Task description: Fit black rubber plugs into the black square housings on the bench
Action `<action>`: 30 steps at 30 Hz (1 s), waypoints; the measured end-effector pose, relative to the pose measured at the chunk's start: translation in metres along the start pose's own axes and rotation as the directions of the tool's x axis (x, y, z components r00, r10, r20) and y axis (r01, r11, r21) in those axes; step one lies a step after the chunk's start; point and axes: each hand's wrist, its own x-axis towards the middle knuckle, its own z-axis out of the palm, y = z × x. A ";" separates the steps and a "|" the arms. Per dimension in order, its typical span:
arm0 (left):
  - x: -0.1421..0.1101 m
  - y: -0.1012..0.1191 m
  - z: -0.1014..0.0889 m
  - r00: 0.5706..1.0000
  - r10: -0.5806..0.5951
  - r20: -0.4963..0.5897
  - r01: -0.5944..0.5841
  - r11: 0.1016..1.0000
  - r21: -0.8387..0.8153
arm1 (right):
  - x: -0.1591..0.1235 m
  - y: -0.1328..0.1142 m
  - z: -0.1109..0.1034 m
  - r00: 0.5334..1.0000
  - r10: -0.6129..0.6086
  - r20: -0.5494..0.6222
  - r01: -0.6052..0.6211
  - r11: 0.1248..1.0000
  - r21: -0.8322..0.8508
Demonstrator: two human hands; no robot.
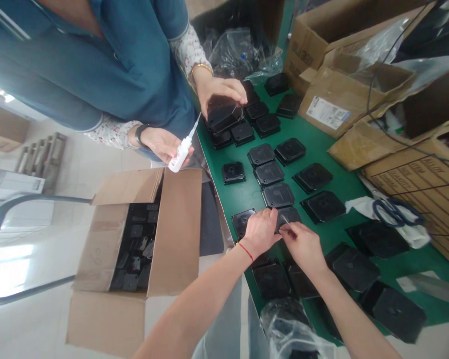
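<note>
A black plastic cover (291, 214) lies on the green table (228, 149) between my hands. My left hand (261, 230), with a red string at its wrist, curls its fingers against the near left side of this cover. Bent fingers of my right hand (303, 245) pinch a thin pale stick-like thing (285, 219), its tip over the cover; its exact kind is unclear. Beside my left hand lies another black cover (242, 219). More covers (279, 195) run in a row beyond my hands, and others sit under my forearms, partly hidden.
Across the table corner, a co-worker's hand (219, 92) holds a black cover; the other holds a white needle-tip bottle (181, 153). An open carton (177, 239) with black parts stands left. Scissors (396, 212) lie on white cloth at right, near cardboard boxes (329, 107). Plastic bag (299, 339) in front.
</note>
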 end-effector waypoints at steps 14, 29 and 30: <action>0.004 -0.001 0.002 1.000 0.017 0.017 -0.017 1.000 0.026 | 0.019 -0.011 -0.007 0.961 0.138 0.240 -0.085 0.972 -0.218; 0.004 -0.001 -0.003 0.999 0.027 0.043 -0.030 0.998 0.056 | 0.025 -0.001 -0.016 0.928 -0.101 0.358 0.114 0.993 -0.017; 0.004 -0.001 -0.001 0.999 0.026 0.035 -0.028 0.998 0.065 | 0.027 0.000 -0.015 0.919 -0.104 0.381 0.124 0.992 -0.029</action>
